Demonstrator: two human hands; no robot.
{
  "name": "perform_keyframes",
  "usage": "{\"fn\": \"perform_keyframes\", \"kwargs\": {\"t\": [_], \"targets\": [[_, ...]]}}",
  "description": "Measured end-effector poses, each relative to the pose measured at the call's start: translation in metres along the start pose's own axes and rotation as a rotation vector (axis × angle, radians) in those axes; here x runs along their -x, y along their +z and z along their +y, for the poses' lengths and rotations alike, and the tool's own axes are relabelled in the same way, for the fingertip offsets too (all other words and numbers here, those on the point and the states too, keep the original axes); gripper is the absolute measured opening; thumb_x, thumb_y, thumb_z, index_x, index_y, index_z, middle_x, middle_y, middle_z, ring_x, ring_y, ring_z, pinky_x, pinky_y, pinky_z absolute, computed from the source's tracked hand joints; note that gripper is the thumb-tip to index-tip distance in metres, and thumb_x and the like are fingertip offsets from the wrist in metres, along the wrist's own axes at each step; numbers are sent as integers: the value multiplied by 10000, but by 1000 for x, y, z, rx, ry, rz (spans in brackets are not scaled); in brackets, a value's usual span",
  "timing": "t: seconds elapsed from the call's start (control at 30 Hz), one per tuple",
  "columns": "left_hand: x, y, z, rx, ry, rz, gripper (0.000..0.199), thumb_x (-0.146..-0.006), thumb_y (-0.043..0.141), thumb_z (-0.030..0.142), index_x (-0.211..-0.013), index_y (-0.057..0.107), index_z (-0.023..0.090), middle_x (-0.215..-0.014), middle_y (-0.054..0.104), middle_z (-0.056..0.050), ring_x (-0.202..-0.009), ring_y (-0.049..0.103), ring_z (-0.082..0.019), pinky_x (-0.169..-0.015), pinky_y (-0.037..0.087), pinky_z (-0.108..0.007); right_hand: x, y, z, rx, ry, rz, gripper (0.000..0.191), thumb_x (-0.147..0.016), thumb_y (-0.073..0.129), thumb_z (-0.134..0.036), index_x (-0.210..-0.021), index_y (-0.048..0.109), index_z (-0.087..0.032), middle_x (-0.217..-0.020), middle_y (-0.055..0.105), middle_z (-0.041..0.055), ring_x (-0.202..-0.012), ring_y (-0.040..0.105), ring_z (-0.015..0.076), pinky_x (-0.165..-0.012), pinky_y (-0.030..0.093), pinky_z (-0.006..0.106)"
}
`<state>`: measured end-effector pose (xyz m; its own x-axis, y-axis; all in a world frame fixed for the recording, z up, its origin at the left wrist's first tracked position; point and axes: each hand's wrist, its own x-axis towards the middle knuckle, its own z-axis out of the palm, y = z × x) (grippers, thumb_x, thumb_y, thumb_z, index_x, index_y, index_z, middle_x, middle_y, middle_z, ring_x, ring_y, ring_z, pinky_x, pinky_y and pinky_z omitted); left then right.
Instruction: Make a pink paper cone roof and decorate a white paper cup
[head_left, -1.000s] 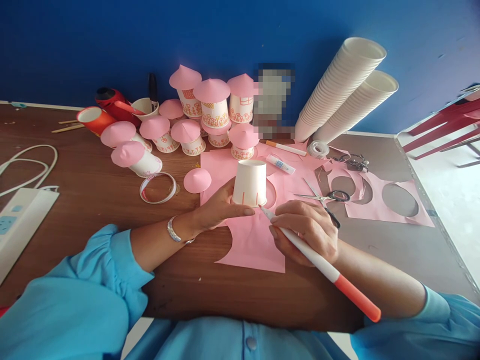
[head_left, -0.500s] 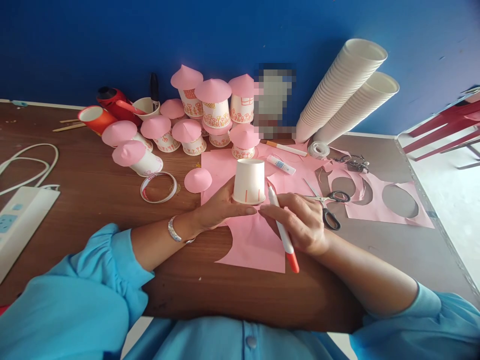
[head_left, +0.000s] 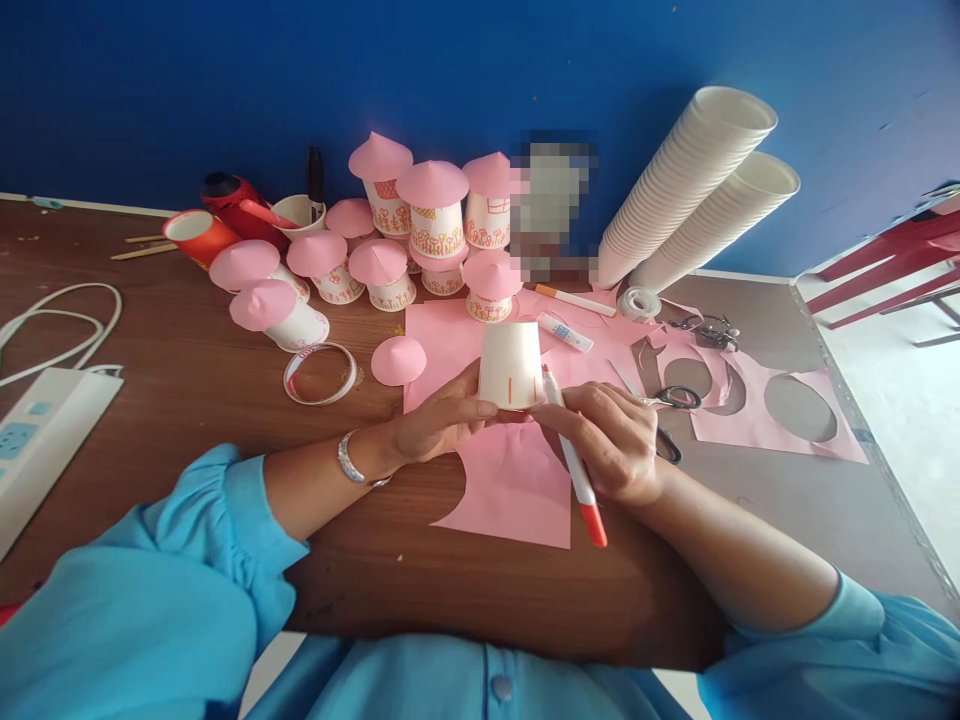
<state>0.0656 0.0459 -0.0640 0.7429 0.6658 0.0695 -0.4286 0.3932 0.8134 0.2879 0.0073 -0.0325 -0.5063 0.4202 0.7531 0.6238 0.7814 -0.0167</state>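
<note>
My left hand [head_left: 442, 415] holds a white paper cup [head_left: 510, 360] upside down by its lower rim. Two short red upright lines show near the cup's bottom edge. Between the fingers of my right hand [head_left: 611, 440] is a white marker [head_left: 574, 460] with a red end, its tip close to the cup's right side. The fingertips of my right hand are at the cup's rim. Cut pink paper [head_left: 517, 490] lies beneath both hands.
Decorated cups with pink cone roofs [head_left: 431, 185] stand at the back, beside a loose pink cone [head_left: 398, 360] and a paper ring [head_left: 320, 373]. Two tall cup stacks [head_left: 690, 180] lean on the wall. Scissors [head_left: 679, 397] lie right; a power strip [head_left: 56, 440] is left.
The cup has shifted slightly right and turned, so its red lines sit further right. My left thumb has moved left along the rim, and my right hand has moved slightly right.
</note>
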Motion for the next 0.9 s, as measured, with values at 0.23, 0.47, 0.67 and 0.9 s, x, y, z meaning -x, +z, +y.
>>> {"fn": "perform_keyframes", "kwargs": {"t": [0.23,0.47,0.67,0.9], "targets": [[-4,7,6,-192,25,164,453,-858,802,368,-1253,638,218,-1269,688,-111,-1246,611,-310,-1064,496,-477,-3,0,0,-61,15,53,245,-951,622,-111,-1191,632,-160,-800,650,40,-638,587,155,-561,488,286],[-5,9,10,-355,28,210,437,-770,876,380,-1086,640,190,-1068,679,-78,-1051,628,-254,-913,533,-399,-8,-7,-9,-178,65,64,412,-1093,417,-424,-1267,648,-130,-767,621,44,-627,610,163,-539,515,285],[-7,13,14,-444,26,249,424,-750,884,376,-997,595,189,-892,586,-24,-863,562,-183,-779,510,-333,-11,-8,-16,-287,120,52,166,-948,599,-148,-1114,591,-151,-753,654,38,-634,656,166,-531,545,277],[-6,13,15,-460,8,248,477,-750,881,377,-1039,542,209,-929,573,-16,-868,545,-178,-782,499,-336,-10,-3,-19,-223,106,98,141,-899,660,-96,-979,577,-178,-747,668,37,-611,663,155,-517,548,266]]}}
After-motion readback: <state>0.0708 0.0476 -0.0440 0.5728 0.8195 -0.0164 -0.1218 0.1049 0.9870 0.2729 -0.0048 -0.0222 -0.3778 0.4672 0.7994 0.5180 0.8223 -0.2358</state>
